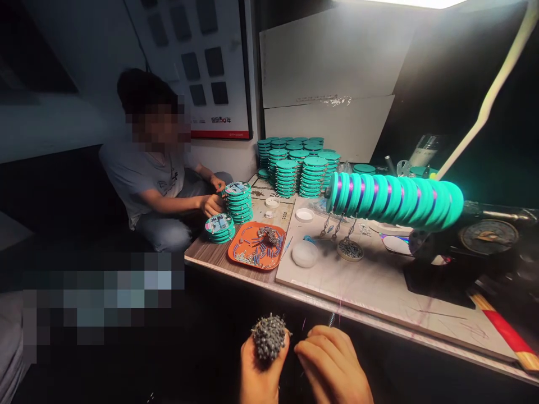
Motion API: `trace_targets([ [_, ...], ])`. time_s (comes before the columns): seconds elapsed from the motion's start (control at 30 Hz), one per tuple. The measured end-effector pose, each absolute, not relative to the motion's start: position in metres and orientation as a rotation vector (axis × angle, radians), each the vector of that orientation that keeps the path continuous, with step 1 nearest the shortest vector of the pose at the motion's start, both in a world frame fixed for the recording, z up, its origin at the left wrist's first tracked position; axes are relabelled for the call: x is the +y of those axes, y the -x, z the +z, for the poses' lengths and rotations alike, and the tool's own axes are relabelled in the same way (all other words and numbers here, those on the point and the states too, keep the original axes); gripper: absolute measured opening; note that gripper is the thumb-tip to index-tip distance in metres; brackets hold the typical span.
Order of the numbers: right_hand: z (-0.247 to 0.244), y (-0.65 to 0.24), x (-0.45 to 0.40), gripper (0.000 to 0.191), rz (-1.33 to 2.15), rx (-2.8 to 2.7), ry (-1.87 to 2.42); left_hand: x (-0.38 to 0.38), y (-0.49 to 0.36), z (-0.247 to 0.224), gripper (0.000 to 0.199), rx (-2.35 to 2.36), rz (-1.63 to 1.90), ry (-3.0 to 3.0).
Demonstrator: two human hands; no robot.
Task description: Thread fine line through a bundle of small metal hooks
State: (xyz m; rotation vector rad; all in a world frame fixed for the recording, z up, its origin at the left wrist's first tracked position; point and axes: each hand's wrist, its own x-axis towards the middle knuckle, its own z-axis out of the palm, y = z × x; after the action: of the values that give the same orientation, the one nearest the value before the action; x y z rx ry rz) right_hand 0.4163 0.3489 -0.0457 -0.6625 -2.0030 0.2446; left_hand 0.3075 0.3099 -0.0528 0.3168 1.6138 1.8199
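Note:
Near the table's front edge, my left hand (259,373) is closed around a dense bundle of small grey metal pieces (269,336), its knobbly ends facing up. Just to the right, my right hand (337,362) has its fingers curled together, and what they hold is hidden. A thin ribbed piece (332,320) shows behind those fingers, and a fine purple line runs close by. Above and beyond stands a row of teal foam spools (396,199) wound with purple line on a horizontal spindle. Beaded metal fittings (335,230) hang below the spools.
An orange tray (231,255) holds small tubes and grey pieces. Nearby are a round dish of grey beads (350,250), a white lid (305,255) and stacked teal spools (314,177). A co-worker (164,179) handles spools at left. A dial machine (488,235) stands right.

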Motion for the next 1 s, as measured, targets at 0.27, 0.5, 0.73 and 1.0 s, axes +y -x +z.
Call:
trace_targets([
  [0.27,-0.048,-0.418,0.354,0.008,0.184,-2.069,0.604,0.311,-0.308,-0.050,0.040,1.581,1.879,-0.293],
  [0.5,-0.048,-0.419,0.352,0.009,0.209,-2.076,0.601,0.312,-0.309,-0.054,0.047,1.635,1.912,-0.296],
  [0.73,-0.051,-0.411,0.342,0.010,0.426,-1.866,0.807,0.309,-0.307,-0.067,0.053,1.814,1.914,-0.424],
  [1.0,-0.050,-0.410,0.343,0.008,0.453,-1.850,0.845,0.305,-0.306,-0.073,0.051,1.863,2.032,-0.548],
])
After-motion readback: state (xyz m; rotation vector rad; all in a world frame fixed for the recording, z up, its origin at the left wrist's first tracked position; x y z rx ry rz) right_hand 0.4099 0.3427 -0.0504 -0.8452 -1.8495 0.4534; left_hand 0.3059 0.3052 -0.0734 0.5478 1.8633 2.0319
